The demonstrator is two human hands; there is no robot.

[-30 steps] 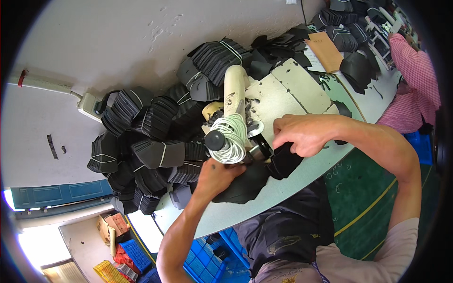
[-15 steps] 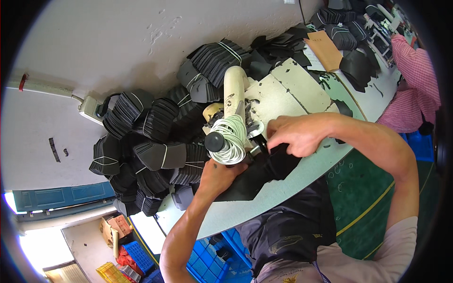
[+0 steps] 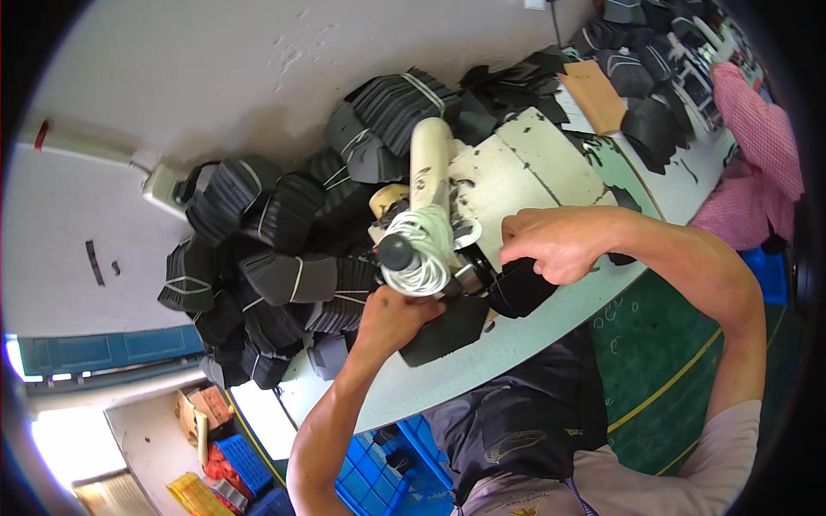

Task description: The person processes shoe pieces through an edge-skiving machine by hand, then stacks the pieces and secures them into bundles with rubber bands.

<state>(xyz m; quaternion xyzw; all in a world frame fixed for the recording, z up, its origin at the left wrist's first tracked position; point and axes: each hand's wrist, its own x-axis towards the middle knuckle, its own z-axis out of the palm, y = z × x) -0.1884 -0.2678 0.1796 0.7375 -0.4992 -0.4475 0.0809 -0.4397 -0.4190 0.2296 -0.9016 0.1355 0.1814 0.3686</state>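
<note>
A cream machine arm [image 3: 428,172] carries a white cord coil [image 3: 423,258] and a black knob [image 3: 397,252] at its near end. Just below the coil, my left hand [image 3: 391,322] has its fingers closed at the edge of a dark grey sheet piece [image 3: 447,331]; the coil hides part of the fingertips. My right hand [image 3: 555,245] is curled, its fingertips at a second black sheet piece [image 3: 522,288] right of the machine's metal part [image 3: 467,277]. Between the two pieces a strip of pale tabletop shows.
Banded stacks of dark pads [image 3: 292,279] crowd the left and back. Cream boards [image 3: 525,163] lie behind my right hand, with a brown card [image 3: 594,96] farther off. A blue crate [image 3: 387,464] stands below the table [image 3: 379,400]. A person's pink checked sleeve [image 3: 757,120] is at far right.
The dark material under my hands, a wide continuous shape before, now shows as two parts with pale table between. My right hand has shifted slightly right.
</note>
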